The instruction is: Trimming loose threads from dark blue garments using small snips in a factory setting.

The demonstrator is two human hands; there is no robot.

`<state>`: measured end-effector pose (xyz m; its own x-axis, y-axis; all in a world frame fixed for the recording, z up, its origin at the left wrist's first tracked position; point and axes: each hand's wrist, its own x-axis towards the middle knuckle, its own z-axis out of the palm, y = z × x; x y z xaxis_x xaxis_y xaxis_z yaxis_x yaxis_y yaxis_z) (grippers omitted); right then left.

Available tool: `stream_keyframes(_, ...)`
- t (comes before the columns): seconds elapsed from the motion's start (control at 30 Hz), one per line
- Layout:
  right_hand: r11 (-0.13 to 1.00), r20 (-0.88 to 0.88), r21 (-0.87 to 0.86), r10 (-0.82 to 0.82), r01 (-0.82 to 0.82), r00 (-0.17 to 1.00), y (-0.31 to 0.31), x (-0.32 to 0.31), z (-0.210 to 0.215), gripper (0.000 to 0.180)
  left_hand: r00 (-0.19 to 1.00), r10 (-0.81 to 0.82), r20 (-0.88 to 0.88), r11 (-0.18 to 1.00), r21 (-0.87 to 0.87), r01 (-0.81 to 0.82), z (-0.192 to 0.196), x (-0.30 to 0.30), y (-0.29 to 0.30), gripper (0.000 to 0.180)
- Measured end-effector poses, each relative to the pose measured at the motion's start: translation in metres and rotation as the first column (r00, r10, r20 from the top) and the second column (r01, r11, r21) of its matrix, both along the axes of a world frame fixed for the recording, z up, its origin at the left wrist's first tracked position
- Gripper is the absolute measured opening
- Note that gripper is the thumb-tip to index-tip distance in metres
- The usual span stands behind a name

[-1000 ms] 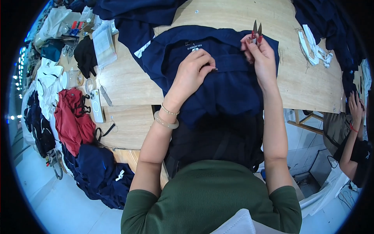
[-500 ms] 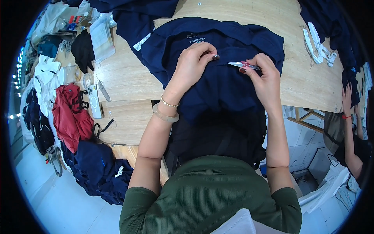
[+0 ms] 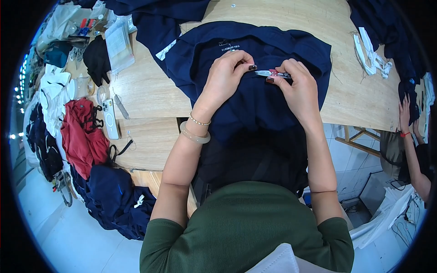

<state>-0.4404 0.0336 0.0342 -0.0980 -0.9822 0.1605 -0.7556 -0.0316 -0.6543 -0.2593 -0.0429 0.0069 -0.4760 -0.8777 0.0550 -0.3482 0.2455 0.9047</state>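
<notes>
Pale wooden desk [image 3: 150, 91], grain visible, bare patches at left and upper right. Tiled floor shows below the desk edge at right; smooth pale floor at lower left.

Desk's left end crowded: a white phone [image 3: 110, 119] lying flat, a black garment [image 3: 96, 58], a clear packet with paper [image 3: 119, 43]. A red garment [image 3: 82, 136] hangs over the left edge, with a heap of navy clothes [image 3: 111, 200] below it. White fabric strips [image 3: 373, 57] lie at the upper right. More navy cloth piled along the far edge.

Another person's hand [image 3: 405, 113] rests on dark cloth at the far right, well apart from the work.

Navy garment [image 3: 255, 100] spread across the middle of the desk, collar end away from the wearer, lower part draping over the near edge toward the lap.

Left hand [image 3: 225, 75]: fingers bent, fingertips pressing and pinching the cloth just below the collar. Grip closed on fabric only.

Right hand [image 3: 296, 88]: thumb and forefinger closed around small thread snips [image 3: 268, 73] with a red handle, blades pointing left toward the left hand's fingertips, almost meeting them. Whether the blades stand apart cannot be told. Snips lie just above the garment's surface, between the two hands.
</notes>
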Motion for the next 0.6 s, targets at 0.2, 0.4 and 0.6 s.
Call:
stream_keyframes(0.2,1.000,-0.031,0.008,0.003,-0.002,1.000,-0.0017,-0.0025,0.0026,0.019,0.999,0.004,-0.046,0.999,0.036,-0.002,-0.0001,-0.0005,-0.0007,0.006)
stream_keyframes(0.4,1.000,-0.030,0.005,0.019,-0.019,0.999,-0.0026,0.0001,0.0034,0.020,0.998,0.012,-0.058,0.999,0.053,-0.009,-0.0026,-0.0005,-0.0014,0.006)
stream_keyframes(0.6,0.999,-0.019,-0.019,0.043,-0.043,0.999,-0.0052,0.0040,0.0004,0.020,1.000,0.011,-0.018,0.997,0.079,-0.010,0.0014,-0.0025,-0.0007,0.006)
